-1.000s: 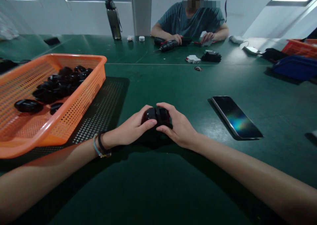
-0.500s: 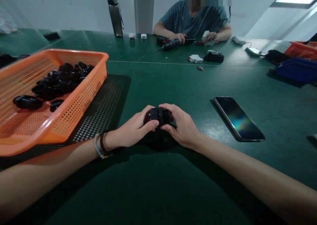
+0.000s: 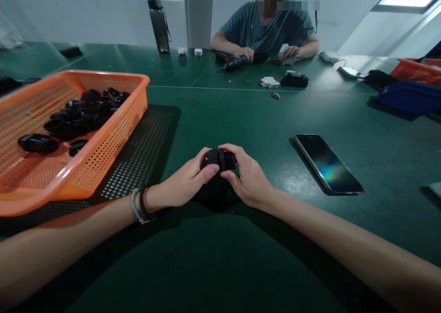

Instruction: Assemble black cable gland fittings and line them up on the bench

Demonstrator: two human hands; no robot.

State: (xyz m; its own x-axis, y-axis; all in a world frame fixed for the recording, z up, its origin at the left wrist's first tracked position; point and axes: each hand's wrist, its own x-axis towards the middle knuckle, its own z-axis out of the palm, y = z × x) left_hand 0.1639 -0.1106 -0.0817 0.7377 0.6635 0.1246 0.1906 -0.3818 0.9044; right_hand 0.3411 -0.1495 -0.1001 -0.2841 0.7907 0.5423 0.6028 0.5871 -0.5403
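Observation:
Between my two hands is a black plastic cable gland (image 3: 220, 159), lying sideways just above the green table (image 3: 213, 253). Its left, ribbed end is gripped by the thumb and fingers of my left hand (image 3: 188, 178). On its other end, my right hand (image 3: 250, 175) is closed, with the thumb below and the fingers over the top. The fingers partly cover both ends of the part. Several similar black glands (image 3: 86, 110) lie in an orange plastic basket (image 3: 117, 136) to the left of my left hand.
A phone (image 3: 327, 163) lies right of my hands. Across the table a person (image 3: 265, 32) sits by a black power drill (image 3: 234, 63). A bottle (image 3: 159, 25) stands at the back. Small white and black parts (image 3: 294, 79) and a blue bin (image 3: 411, 97) are farther off.
Both hands keep hold of the cable gland. My right hand's fingers have shifted slightly around its right end. The view has moved a little.

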